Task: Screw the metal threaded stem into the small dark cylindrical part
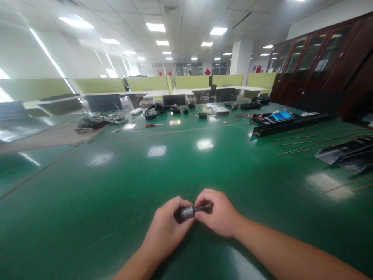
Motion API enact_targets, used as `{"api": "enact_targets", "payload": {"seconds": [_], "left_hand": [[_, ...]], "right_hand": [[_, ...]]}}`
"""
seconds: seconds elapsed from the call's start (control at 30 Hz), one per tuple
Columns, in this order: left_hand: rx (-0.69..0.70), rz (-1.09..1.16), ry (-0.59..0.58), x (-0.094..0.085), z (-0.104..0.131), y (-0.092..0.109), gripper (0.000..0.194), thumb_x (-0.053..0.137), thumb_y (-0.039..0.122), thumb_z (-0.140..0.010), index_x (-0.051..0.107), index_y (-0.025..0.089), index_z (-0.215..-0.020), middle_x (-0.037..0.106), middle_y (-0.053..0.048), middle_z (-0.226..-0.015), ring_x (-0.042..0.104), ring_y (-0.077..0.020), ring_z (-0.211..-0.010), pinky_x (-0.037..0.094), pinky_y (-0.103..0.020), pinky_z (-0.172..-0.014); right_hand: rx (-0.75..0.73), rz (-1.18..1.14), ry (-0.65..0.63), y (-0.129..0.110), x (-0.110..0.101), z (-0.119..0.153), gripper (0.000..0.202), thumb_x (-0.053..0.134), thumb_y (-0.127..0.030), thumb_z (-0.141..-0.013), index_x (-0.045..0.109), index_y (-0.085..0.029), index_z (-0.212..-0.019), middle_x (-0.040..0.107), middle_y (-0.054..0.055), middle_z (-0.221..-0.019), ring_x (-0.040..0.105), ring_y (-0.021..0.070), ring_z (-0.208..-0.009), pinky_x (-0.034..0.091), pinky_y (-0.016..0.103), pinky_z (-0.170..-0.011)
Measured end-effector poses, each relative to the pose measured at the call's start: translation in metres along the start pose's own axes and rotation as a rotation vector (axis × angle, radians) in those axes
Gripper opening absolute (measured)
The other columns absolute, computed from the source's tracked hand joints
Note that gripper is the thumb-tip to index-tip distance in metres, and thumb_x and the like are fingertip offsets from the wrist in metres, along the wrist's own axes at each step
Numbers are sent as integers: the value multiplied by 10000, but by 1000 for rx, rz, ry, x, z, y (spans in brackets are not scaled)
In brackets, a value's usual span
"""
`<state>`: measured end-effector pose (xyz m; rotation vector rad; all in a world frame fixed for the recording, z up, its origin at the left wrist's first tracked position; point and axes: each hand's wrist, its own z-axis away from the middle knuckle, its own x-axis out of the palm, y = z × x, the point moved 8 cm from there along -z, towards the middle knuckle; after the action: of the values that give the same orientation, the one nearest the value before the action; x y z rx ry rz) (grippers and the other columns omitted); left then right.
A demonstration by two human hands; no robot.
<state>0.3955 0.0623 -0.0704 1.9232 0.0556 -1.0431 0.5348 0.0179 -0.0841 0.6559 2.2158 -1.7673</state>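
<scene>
In the head view, both my hands meet low at 6 o'clock over the green bench. My left hand has its grip clamped on a metal cylinder, thumb and fingers curled around it. My right hand is pinched on a dark rod that comes out of the cylinder's 3 o'clock end. So neither grip is apart, and the piece lies between my two hands, close to me. The ringed part of the rod shows just beside the cylinder; whether the two are one part or only fitted together, I cannot tell. At the cylinder's 9 o'clock end there is a dark patch, too shaded for me to read.

What I would watch for: the cylinder looks smooth, so if my left grip slackens it could twist or slip, and being round it could roll off across the bench. If my right hand pulls or bends off line, the rod could jam or come away suddenly. My fingertips sit close together at the joint, so a slip could nip one.

From my hands, a screwdriver lies well off towards 11 o'clock, and thin rods lie at 2 o'clock.
</scene>
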Motion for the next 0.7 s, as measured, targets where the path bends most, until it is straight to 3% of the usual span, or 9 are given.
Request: {"api": "enact_targets", "payload": {"seconds": [0.7], "left_hand": [[27,-3,36,-2,-2,1,105,671,240,-789,674,217,-892,707,-8,-868,667,-182,-802,492,-268,-710]], "right_hand": [[12,-6,15,0,-1,0,126,671,-97,-683,660,-204,-748,617,-24,-746,582,140,-705,424,236,-650]]}}
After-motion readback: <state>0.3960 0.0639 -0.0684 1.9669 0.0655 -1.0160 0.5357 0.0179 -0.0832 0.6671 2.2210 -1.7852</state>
